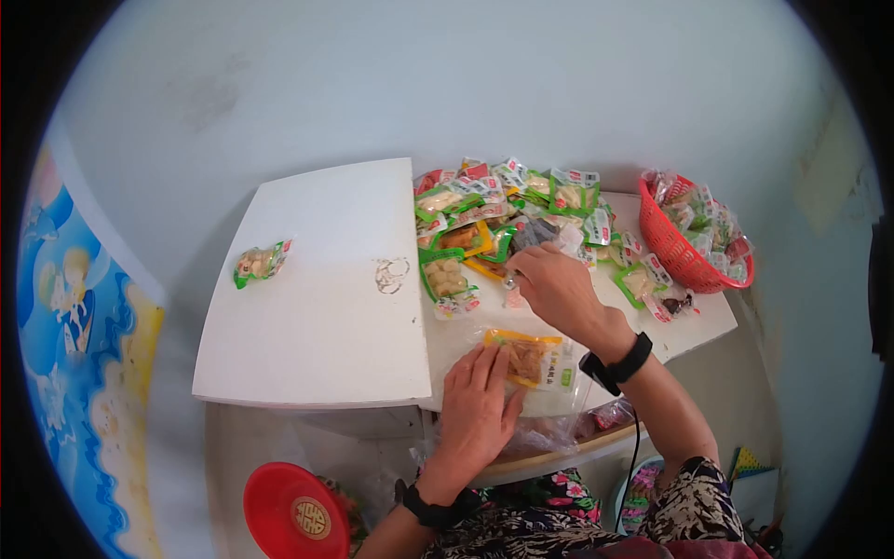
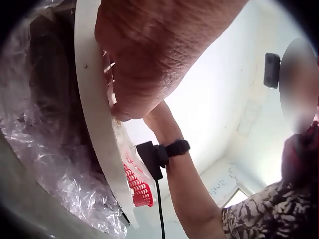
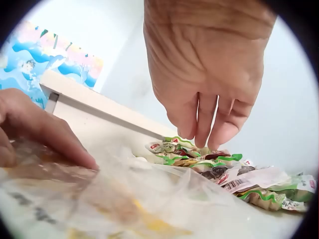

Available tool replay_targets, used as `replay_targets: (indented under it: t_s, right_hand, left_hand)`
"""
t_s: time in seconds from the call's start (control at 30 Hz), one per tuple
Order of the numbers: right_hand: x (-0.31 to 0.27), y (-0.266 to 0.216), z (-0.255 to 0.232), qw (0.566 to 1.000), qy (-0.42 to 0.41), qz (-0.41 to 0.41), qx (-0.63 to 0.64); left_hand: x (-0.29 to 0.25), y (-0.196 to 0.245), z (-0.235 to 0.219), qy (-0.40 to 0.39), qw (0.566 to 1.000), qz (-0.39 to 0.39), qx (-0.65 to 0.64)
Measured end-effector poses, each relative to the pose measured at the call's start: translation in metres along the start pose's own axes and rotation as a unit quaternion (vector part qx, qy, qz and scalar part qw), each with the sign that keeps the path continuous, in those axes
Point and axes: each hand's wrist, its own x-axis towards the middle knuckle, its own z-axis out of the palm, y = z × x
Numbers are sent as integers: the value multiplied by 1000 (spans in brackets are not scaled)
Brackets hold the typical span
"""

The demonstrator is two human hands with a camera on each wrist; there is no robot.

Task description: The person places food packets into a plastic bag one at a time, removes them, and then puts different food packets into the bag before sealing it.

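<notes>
While the left hand (image 1: 477, 410) lies flat with straight fingers on a clear bag (image 1: 549, 368) at the near edge of the white table (image 1: 321, 307), seemingly to pin it down, an orange snack packet (image 1: 526, 357) shows inside the bag just beside the fingertips. The right hand (image 1: 559, 289) reaches over the heap of snack packets (image 1: 503, 219) at the middle of the table, fingers pointing down and loosely extended, gripping nothing visible. A red basket (image 1: 689, 252) holds more packets at the right; one green packet (image 1: 261, 263) lies well apart on the left.
</notes>
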Motion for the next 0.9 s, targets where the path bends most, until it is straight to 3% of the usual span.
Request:
replay_targets:
  t_s: [0.1, 0.2, 0.43, 0.77, 0.9]
  right_hand:
    - [28, -4, 6, 1000, -18, -7, -19]
    - [49, 4, 41, 991, 80, -96, -55]
    - [85, 8, 76, 986, 0, -68, -149]
    - [84, 9, 68, 976, 59, -93, -189]
    - [69, 13, 31, 977, 109, -90, -160]
  left_hand:
    - [-1, -2, 1, -2, 1000, -1, -10]
    - [-3, -6, 5, 10, 1000, 8, -13]
    - [-6, -12, 15, 19, 1000, 11, -10]
    - [-5, -11, 12, 22, 1000, 15, -2]
    - [-4, -8, 8, 27, 1000, 13, -8]
